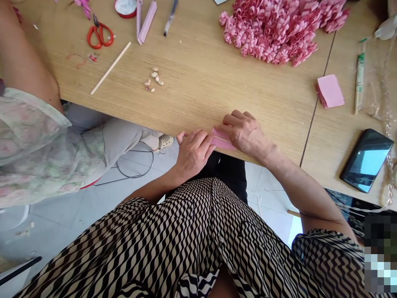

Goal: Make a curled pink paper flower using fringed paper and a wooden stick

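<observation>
My left hand (194, 153) and my right hand (246, 134) meet at the table's near edge. Between them they pinch a folded pink foam strip (221, 140), with the fingers of both hands on it. Its far end is hidden under my right fingers. Up the wooden table (198, 78), a large heap of curled pink strips (269, 35) lies beyond my right hand. A small stack of pink foam sheets (330, 91) sits to its right. Several small pale pieces (153, 78) lie beyond my left hand.
Orange-handled scissors (99, 35), a wooden stick (111, 68), pink strips (145, 22) and a pen (170, 16) lie at the far left. A smartphone (366, 159) rests on the right. A seated person in a floral garment (31, 145) is at the left.
</observation>
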### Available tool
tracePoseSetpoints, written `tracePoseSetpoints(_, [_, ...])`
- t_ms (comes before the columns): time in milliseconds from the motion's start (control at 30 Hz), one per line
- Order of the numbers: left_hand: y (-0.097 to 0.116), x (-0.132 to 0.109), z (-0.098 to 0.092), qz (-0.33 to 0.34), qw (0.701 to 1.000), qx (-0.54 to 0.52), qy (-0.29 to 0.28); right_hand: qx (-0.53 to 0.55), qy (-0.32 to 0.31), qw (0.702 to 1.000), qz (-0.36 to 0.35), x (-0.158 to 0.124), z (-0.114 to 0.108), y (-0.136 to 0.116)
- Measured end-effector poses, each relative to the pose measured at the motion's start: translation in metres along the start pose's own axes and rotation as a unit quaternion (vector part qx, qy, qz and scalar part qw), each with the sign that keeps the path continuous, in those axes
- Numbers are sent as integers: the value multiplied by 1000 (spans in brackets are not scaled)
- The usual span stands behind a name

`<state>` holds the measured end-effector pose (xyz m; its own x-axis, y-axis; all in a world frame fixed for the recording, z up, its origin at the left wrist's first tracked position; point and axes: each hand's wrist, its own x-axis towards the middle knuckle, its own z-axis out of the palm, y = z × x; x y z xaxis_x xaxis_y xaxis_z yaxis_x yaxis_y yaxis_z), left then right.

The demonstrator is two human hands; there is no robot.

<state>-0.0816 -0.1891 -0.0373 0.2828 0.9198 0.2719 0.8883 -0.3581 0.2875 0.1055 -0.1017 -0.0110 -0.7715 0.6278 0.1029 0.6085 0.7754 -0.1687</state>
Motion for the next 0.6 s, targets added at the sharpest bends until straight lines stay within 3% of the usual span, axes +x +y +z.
tracePoseSetpoints(333, [0,-2,2,10,1000,8,-7,-14,15,1000,5,-3,1,-8])
tracePoseSetpoints(600, [1,6,5,6,1000,20,-23,20,28,999,-2,-2,7,2])
